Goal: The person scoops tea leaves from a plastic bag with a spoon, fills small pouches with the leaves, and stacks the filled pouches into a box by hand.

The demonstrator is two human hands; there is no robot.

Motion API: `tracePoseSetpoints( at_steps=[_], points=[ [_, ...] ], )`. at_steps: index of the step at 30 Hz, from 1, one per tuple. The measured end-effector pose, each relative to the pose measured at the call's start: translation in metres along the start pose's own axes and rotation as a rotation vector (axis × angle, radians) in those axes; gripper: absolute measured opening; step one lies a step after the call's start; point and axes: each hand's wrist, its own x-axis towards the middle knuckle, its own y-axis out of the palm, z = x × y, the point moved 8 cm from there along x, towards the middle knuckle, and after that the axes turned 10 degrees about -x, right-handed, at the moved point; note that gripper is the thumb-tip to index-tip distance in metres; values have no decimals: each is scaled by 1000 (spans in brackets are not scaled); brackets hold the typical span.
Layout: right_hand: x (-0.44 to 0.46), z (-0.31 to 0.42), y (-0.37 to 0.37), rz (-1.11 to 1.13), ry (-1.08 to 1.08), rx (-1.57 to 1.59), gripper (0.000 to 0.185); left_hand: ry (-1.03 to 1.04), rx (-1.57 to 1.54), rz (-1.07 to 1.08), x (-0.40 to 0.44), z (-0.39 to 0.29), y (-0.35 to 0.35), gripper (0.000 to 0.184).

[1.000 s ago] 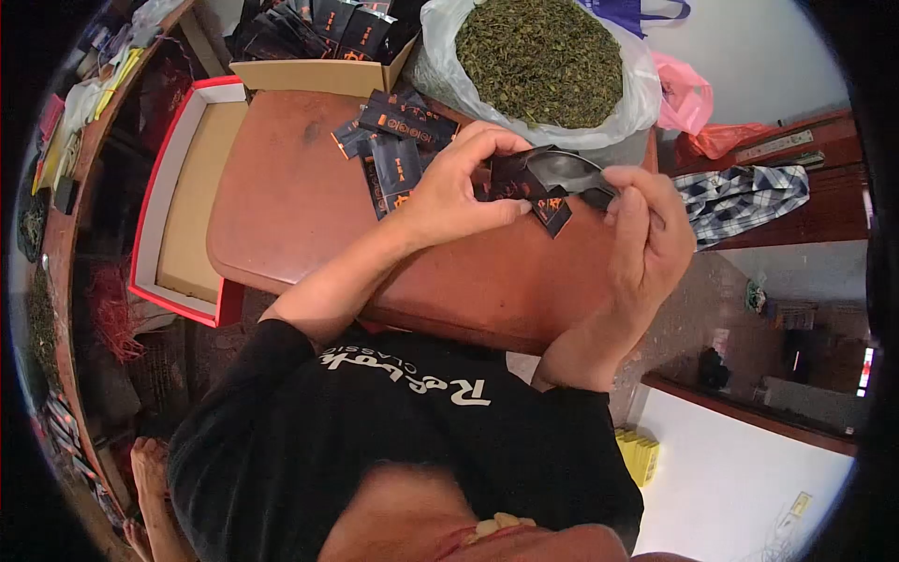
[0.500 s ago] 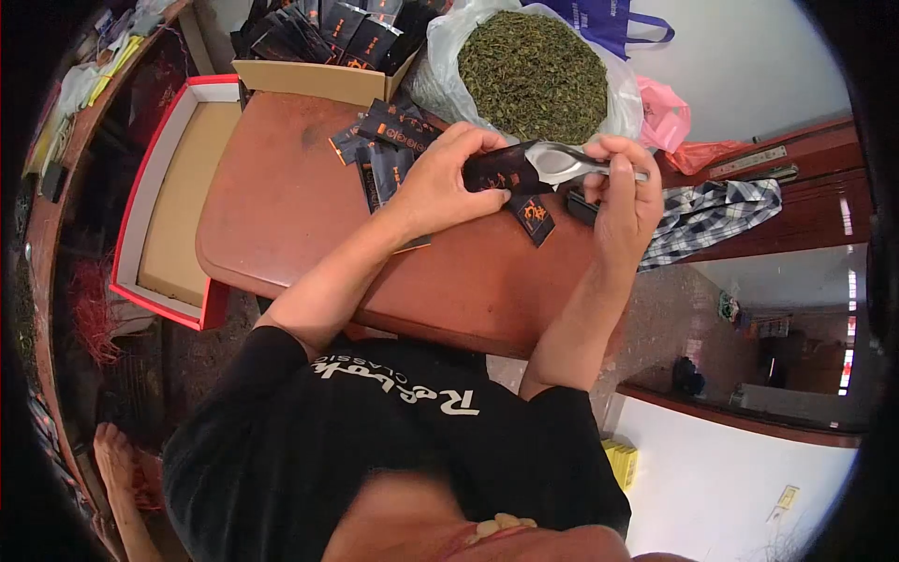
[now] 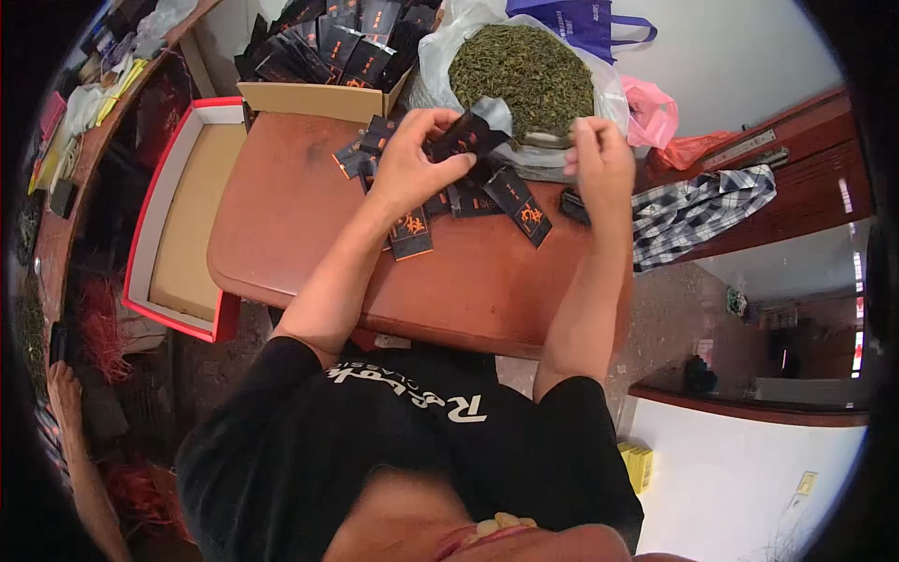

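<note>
My left hand (image 3: 417, 159) grips a black pouch (image 3: 465, 134) whose open silvery mouth points up and right. At the right edge of the tea bag, my right hand (image 3: 601, 155) has its fingers bent together beside a metal scoop (image 3: 546, 140), which lies at the front edge of the dried leaves (image 3: 524, 80). Whether the fingers hold the scoop's handle is hard to make out. Under and beside my left hand, several black packets with orange print (image 3: 520, 208) lie on the brown table (image 3: 449, 286).
A carton (image 3: 314, 100) full of black packets stands at the table's back left. Left of the table is a red-edged box lid (image 3: 187, 215). Blue (image 3: 585, 26) and pink (image 3: 651, 112) bags lie behind, a checked cloth (image 3: 702, 211) at right. Another person's hand (image 3: 66, 393) shows at far left.
The scoop has left the pouch's mouth and moved to the leaves with my right hand. My left hand has shifted slightly left, still holding the pouch. The other person's hand has moved up.
</note>
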Motion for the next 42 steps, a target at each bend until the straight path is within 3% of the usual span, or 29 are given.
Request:
tracePoseSetpoints(
  at_steps=[4, 9, 25, 36, 42],
  points=[
    [4, -4, 39, 41, 12, 9, 25, -30, -38, -34, 3, 12, -5, 48],
    [9, -14, 66, -129, 25, 109, 22, -68, -54, -10, 2, 15, -2, 49],
    [-2, -37, 31, -332, 4, 422, 15, -24, 126, 11, -1, 11, 6, 47],
    [-3, -14, 0, -199, -53, 720, 14, -38, 231, 36, -1, 14, 8, 46],
    [-14, -2, 12, -150, -9, 524, 16, -34, 226, 28, -1, 13, 8, 46]
  ],
)
